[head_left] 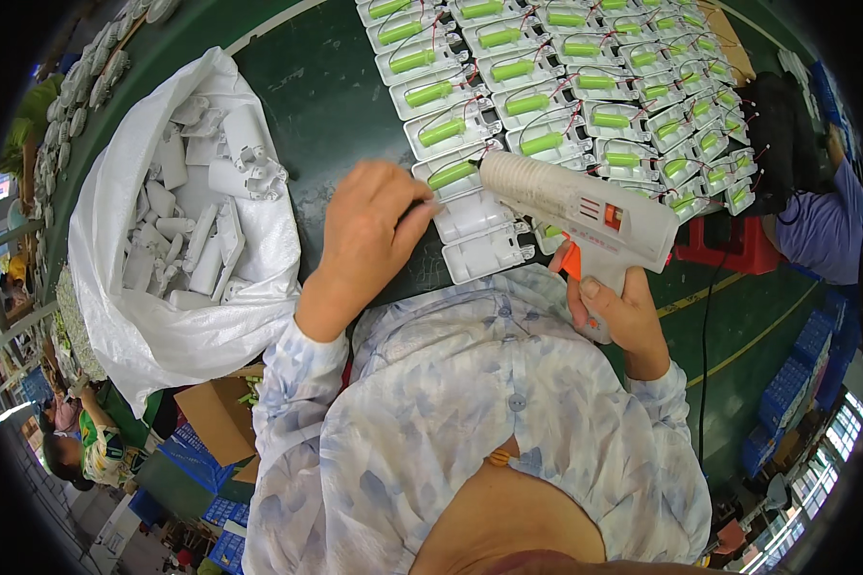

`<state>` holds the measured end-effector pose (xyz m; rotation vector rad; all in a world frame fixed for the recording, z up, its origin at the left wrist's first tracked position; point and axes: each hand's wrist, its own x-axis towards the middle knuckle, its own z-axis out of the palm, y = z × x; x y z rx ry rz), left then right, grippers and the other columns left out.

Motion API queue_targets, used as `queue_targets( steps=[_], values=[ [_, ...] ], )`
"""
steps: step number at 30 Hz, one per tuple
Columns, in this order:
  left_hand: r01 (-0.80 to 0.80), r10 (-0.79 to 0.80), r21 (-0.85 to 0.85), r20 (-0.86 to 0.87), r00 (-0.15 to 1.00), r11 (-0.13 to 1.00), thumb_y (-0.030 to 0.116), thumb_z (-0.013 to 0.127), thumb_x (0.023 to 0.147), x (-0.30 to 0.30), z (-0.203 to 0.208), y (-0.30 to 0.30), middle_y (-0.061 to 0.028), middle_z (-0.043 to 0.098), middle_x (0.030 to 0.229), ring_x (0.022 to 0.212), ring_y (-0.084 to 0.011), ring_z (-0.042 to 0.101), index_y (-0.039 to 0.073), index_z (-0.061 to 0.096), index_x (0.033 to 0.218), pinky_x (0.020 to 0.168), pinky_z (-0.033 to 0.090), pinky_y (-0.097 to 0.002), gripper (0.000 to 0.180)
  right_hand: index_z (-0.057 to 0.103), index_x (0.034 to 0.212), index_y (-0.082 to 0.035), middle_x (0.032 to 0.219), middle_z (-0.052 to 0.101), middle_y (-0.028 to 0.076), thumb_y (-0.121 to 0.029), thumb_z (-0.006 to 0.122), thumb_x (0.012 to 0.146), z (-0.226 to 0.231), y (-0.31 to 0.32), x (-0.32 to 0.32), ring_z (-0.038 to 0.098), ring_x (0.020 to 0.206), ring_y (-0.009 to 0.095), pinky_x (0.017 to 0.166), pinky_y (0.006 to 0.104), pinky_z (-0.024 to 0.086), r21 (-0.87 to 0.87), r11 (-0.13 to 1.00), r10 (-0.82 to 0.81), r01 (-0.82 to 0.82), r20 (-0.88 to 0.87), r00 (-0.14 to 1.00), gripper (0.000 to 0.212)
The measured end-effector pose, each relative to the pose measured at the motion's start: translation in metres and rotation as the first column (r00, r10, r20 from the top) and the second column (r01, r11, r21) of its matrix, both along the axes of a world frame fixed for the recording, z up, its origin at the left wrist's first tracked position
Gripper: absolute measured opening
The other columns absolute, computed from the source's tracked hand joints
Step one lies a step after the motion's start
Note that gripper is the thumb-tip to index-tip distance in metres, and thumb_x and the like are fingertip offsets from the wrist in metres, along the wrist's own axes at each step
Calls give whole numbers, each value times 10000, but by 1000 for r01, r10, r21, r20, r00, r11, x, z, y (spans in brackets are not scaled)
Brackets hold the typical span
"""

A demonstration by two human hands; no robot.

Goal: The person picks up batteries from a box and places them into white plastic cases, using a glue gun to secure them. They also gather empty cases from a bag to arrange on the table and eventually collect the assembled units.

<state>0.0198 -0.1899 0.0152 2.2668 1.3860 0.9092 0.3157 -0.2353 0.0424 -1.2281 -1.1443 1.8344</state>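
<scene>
A white hot glue gun (585,206) with an orange trigger is gripped in my right hand (618,311), its nozzle pointing left over the white plastic housings. My left hand (369,235) hovers above the table to the left of the nozzle, thumb and fingers pinched together; what they hold, if anything, is too small to make out. Just right of my left fingertips lies a white housing without a green cell (470,215), with another bare housing (487,254) nearer to me. Beyond the nozzle, a housing with a green battery cell (451,174) heads one of the rows.
Several rows of housings with green cells and thin wires (532,103) cover the dark green table (331,96). On the left, a white sack (110,225) holds loose white plastic parts (201,264). A black cable (705,374) hangs at right, near a red stool (738,247) and another person (825,230).
</scene>
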Motion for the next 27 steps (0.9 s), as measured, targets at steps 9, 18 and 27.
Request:
queue_targets(
  steps=[9,18,27],
  values=[
    [-48,40,-109,-67,997,993,250,776,731,10,-13,-29,-80,581,869,822,-285,562,75,629,1043,700,419,-380,387,470,1237,29,1089,596,115,-85,527,909,-4,3,-1,526,600,92,495,237,399,-24,999,39,-40,-49,998,351],
    [-121,122,-67,9,993,990,204,773,745,15,-26,-24,-88,581,796,748,-281,566,50,627,966,648,446,-382,306,472,1191,57,950,604,105,-170,557,887,6,-5,4,511,559,102,469,242,375,-25,997,79,-77,65,995,389],
    [-175,175,-2,54,983,984,154,768,755,24,-33,-21,-89,578,739,677,-268,564,32,635,907,600,450,-361,237,491,1176,53,992,613,101,-199,568,888,5,-3,11,518,568,100,502,237,389,-19,993,119,-118,67,991,391]
  ],
)
